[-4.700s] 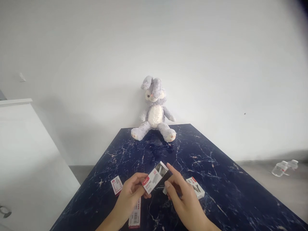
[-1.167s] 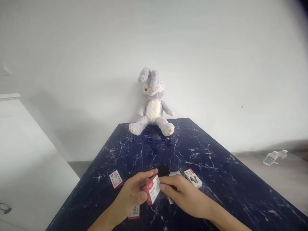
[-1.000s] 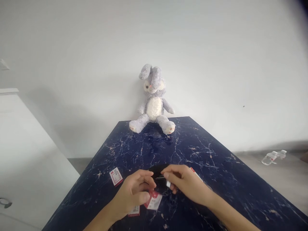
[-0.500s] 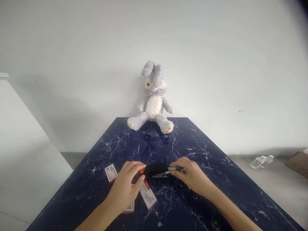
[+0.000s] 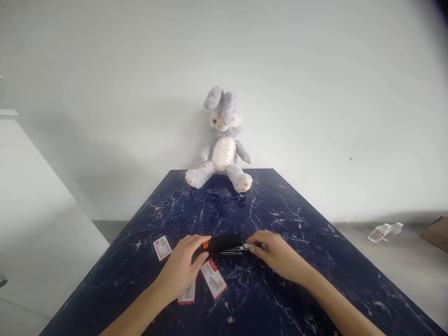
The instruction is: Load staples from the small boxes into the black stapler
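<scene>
— What is held at the blue marbled table [image 5: 280, 210]?
— A black stapler [image 5: 227, 242] is gripped near its orange part [image 5: 206, 245] by the left hand [image 5: 185, 261], its silvery end [image 5: 248, 246] pinched by the right hand [image 5: 275, 252].
— And beyond?
— A plush rabbit [image 5: 224, 151] is seated.

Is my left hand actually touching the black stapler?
Touching. The head view shows your left hand gripping the black stapler by its orange-marked end, thumb on the near side.
</scene>
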Tool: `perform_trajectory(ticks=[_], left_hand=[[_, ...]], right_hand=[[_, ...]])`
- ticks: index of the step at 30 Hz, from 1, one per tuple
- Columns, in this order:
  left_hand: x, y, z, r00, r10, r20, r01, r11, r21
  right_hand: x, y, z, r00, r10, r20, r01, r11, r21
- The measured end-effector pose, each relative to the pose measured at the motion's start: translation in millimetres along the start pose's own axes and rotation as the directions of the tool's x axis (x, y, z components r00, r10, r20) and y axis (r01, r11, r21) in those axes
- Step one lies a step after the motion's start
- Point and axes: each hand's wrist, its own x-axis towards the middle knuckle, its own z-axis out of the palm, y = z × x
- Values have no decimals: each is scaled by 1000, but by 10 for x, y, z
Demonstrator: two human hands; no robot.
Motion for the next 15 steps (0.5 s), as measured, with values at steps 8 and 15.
perform_trajectory(ticks=[8, 15], left_hand=[[-1, -14, 3, 1000, -17, 9, 17, 1000, 7], [-3, 18, -2, 1000, -18, 15, 18, 1000, 12]], right_hand=[[-5, -25, 35, 1000, 20, 19, -20, 999, 38], [-2, -62, 44, 999, 45, 1, -45, 998, 32]])
